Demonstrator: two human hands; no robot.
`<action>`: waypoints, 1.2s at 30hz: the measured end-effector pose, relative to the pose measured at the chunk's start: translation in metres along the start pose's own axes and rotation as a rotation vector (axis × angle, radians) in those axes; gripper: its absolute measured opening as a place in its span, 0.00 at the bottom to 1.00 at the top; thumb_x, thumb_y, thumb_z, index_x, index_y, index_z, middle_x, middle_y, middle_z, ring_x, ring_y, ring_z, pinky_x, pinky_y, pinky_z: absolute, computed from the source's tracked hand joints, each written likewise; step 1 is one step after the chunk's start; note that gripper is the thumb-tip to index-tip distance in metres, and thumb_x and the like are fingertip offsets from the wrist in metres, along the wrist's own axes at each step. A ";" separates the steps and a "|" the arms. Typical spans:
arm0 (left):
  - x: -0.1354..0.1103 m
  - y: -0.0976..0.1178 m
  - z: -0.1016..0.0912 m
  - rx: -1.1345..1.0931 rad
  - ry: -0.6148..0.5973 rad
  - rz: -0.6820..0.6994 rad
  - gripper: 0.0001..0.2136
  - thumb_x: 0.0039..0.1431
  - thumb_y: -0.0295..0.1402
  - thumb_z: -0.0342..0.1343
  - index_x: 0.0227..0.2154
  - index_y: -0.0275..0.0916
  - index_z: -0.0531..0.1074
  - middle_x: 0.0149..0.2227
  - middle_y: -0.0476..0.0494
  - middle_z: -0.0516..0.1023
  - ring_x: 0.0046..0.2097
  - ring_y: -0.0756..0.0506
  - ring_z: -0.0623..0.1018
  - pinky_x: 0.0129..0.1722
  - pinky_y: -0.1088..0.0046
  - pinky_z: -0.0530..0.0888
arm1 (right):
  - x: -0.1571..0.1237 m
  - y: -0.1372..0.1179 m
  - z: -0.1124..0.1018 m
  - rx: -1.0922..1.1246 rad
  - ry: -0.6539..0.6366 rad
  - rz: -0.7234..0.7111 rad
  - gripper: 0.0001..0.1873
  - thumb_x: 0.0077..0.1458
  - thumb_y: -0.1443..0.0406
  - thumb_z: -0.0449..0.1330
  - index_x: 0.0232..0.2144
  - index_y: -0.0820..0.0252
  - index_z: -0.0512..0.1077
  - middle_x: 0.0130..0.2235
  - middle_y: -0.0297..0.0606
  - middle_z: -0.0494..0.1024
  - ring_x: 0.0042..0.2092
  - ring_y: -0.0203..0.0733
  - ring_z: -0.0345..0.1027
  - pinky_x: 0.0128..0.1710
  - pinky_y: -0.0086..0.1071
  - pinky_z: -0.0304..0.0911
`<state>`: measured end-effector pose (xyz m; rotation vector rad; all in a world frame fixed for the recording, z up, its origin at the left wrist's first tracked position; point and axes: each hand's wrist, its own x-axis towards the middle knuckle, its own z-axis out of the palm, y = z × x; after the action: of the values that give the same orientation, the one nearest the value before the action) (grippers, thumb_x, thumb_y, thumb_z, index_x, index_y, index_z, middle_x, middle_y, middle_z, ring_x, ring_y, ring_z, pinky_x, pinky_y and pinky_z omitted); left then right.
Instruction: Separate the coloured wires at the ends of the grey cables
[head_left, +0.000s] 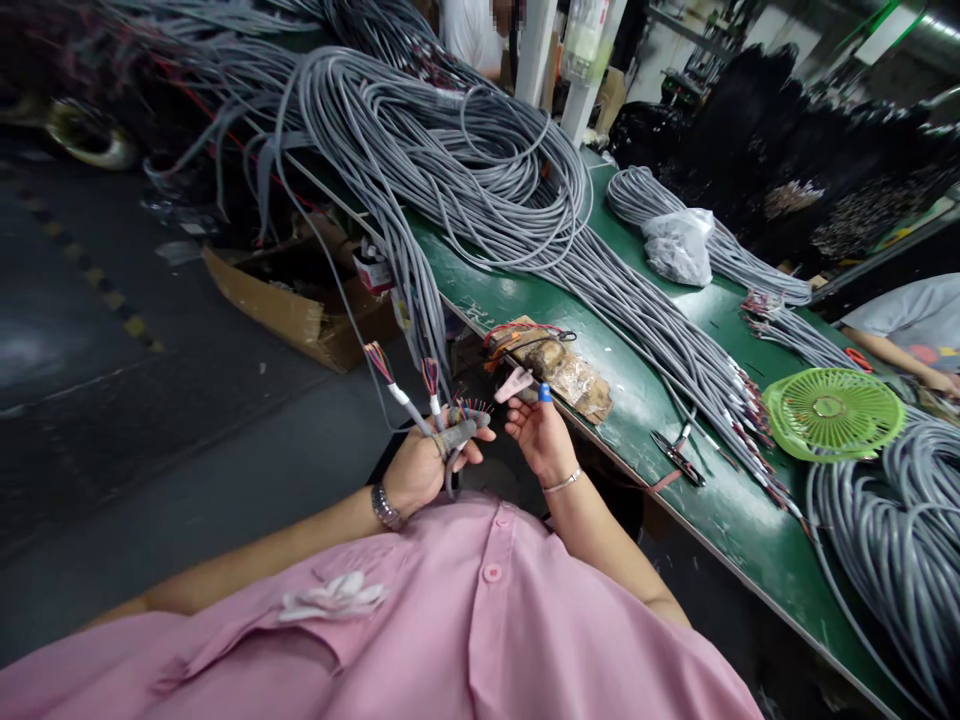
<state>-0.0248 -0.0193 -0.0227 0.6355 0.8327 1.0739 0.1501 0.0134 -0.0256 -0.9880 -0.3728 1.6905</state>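
My left hand (427, 465), with grey covers on its thumb and a finger, is closed around grey cables (414, 412). Two cable ends stand up from it, each with a white sleeve and a tuft of coloured wires (380, 362). More thin coloured wires (474, 408) fan out between the covered fingertips. To the right, my right hand (541, 435) has curled fingers and a blue cover on the thumb. Its thumb and index finger meet closely; whatever lies between them is too small to make out. A pink clip-like piece (513, 384) is just beyond those fingertips.
A tape-wrapped block (574, 372) lies on the green table's (637, 425) near edge. Long grey cable bundles (450, 170) cover much of the table. A green basket (835, 414) and pliers-like tool (677, 458) lie right. A cardboard box (300, 305) stands below; co-workers are behind and right.
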 end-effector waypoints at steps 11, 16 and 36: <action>0.010 -0.006 -0.001 -0.024 0.018 0.018 0.14 0.55 0.35 0.59 0.42 0.32 0.76 0.42 0.31 0.81 0.36 0.44 0.81 0.26 0.77 0.72 | -0.022 -0.007 -0.015 -0.442 0.018 -0.299 0.15 0.54 0.55 0.62 0.38 0.59 0.76 0.32 0.35 0.76 0.29 0.32 0.65 0.31 0.28 0.62; 0.001 -0.001 -0.002 0.224 -0.054 0.027 0.14 0.56 0.39 0.58 0.37 0.33 0.77 0.28 0.41 0.79 0.16 0.56 0.65 0.14 0.80 0.54 | -0.036 -0.011 -0.006 -0.665 -0.052 -0.408 0.12 0.56 0.57 0.61 0.39 0.58 0.77 0.31 0.35 0.76 0.29 0.33 0.62 0.31 0.29 0.60; -0.017 0.008 0.010 0.436 -0.420 0.098 0.12 0.58 0.42 0.57 0.36 0.38 0.77 0.30 0.42 0.79 0.28 0.48 0.75 0.28 0.74 0.70 | -0.066 -0.024 0.010 -0.738 -0.253 -0.313 0.06 0.52 0.61 0.66 0.30 0.55 0.75 0.28 0.35 0.75 0.28 0.39 0.67 0.32 0.35 0.64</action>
<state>-0.0243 -0.0328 -0.0065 1.2332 0.6718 0.8045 0.1624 -0.0356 0.0244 -1.1528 -1.3152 1.4000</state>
